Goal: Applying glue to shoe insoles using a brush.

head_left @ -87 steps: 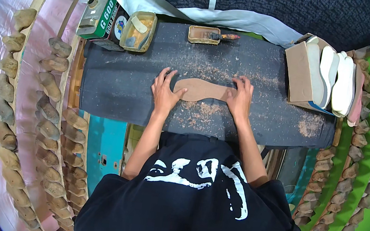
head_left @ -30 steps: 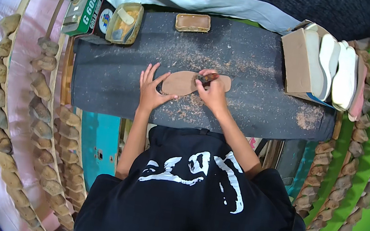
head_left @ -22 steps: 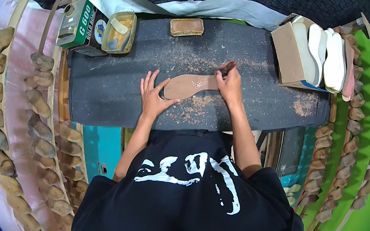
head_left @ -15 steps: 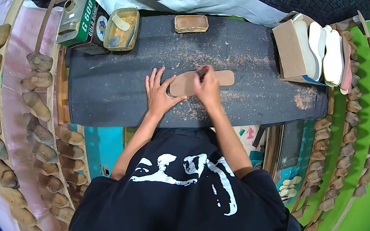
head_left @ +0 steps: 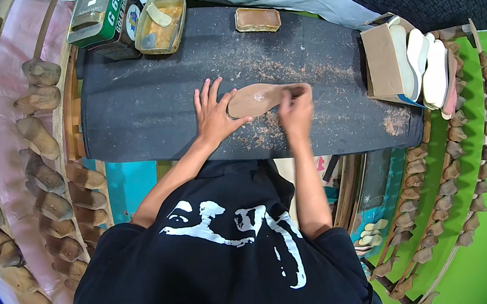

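Note:
A tan, sole-shaped leather piece [head_left: 258, 98] lies flat on the dark work board [head_left: 137, 112], amid brown shavings. My left hand [head_left: 214, 114] rests flat with fingers spread, pressing the piece's left end. My right hand [head_left: 296, 111] is closed over the piece's right half; whatever small tool it grips is hidden by blur and by the fingers.
A green can [head_left: 98, 10] and a yellow tray [head_left: 162, 23] with a block stand at the board's back left. A brown rectangular brush or block [head_left: 257, 20] lies at the back. A brown box with pale soles [head_left: 418, 61] sits at the right. Rows of shoe lasts [head_left: 34, 135] flank both sides.
My right hand has been stroking back and forth along the leather piece, and is now over its right half. The left hand keeps holding the left end. The view shifted slightly.

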Action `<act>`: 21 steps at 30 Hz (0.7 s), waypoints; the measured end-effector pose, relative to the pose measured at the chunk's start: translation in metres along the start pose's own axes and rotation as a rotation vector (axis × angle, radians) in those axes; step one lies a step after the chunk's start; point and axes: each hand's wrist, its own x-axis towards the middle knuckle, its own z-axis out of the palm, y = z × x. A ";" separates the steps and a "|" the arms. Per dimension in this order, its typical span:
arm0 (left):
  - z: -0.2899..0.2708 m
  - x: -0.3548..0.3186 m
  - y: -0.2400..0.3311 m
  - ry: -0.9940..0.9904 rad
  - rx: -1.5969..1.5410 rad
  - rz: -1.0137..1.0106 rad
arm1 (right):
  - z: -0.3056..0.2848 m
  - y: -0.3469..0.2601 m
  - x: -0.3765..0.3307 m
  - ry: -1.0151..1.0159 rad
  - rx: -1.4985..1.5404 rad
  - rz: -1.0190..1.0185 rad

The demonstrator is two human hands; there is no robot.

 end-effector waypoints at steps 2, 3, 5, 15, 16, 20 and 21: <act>0.000 0.001 0.001 -0.011 0.001 -0.004 | 0.028 -0.014 -0.028 -0.097 -0.006 -0.216; 0.005 0.002 -0.003 -0.010 -0.001 0.000 | 0.038 -0.024 -0.039 -0.118 0.077 -0.244; 0.018 -0.003 -0.015 0.077 0.101 0.042 | 0.049 -0.039 -0.054 -0.227 0.229 -0.223; 0.001 -0.001 0.002 0.020 0.044 0.005 | -0.048 0.053 0.030 0.166 0.162 0.103; 0.001 -0.001 0.003 0.028 0.050 0.007 | -0.043 0.052 0.030 0.177 0.056 0.047; 0.004 0.002 0.004 0.022 0.056 0.010 | 0.008 0.014 -0.006 0.020 -0.072 -0.116; 0.009 0.000 0.000 0.044 0.064 0.020 | 0.019 0.002 -0.017 -0.081 -0.033 -0.282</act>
